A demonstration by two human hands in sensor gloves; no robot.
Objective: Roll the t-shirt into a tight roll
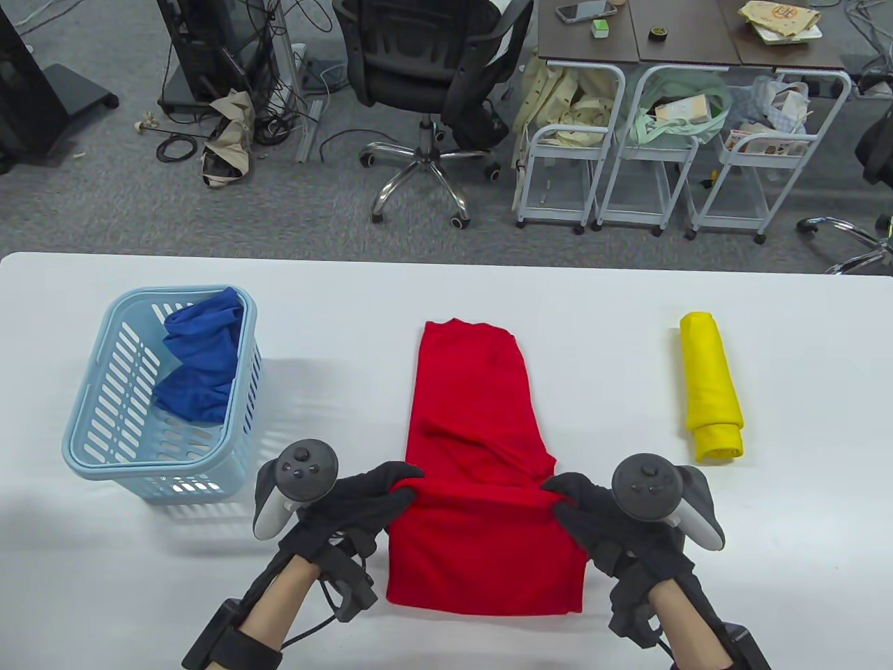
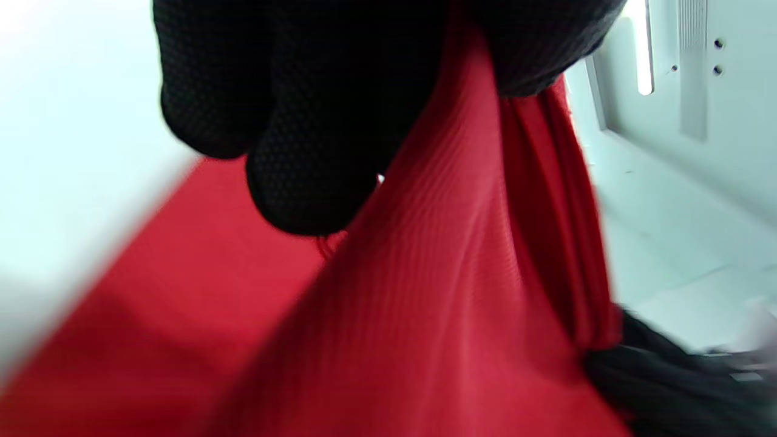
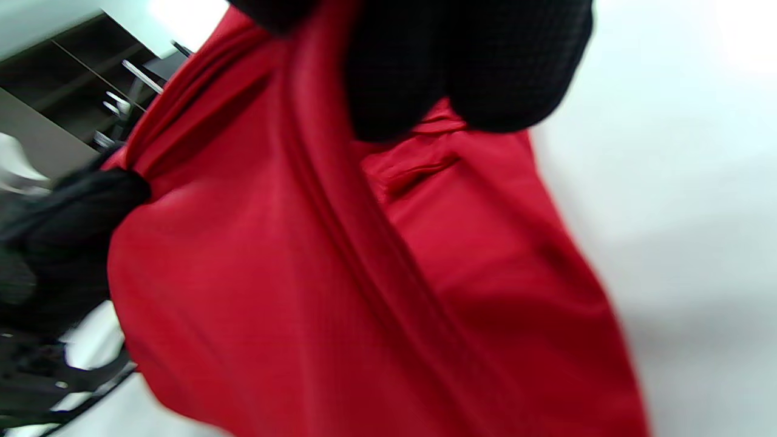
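Note:
A red t-shirt (image 1: 474, 419), folded into a long strip, lies on the white table (image 1: 446, 293) and runs from the near edge toward the far side. My left hand (image 1: 391, 488) pinches its left edge, and my right hand (image 1: 565, 492) pinches its right edge at the same height. The cloth between them is raised into a ridge across the strip. In the left wrist view my gloved fingers (image 2: 303, 152) clamp red fabric (image 2: 425, 291). In the right wrist view my fingers (image 3: 461, 67) hold the fabric (image 3: 291, 261) too, with the other glove (image 3: 67, 224) at the left.
A light blue basket (image 1: 104, 433) with a crumpled blue garment (image 1: 202, 363) stands at the left. A rolled yellow t-shirt (image 1: 710, 387) lies at the right. Beyond the table's far edge are an office chair (image 1: 425, 70) and white trolleys (image 1: 628, 146).

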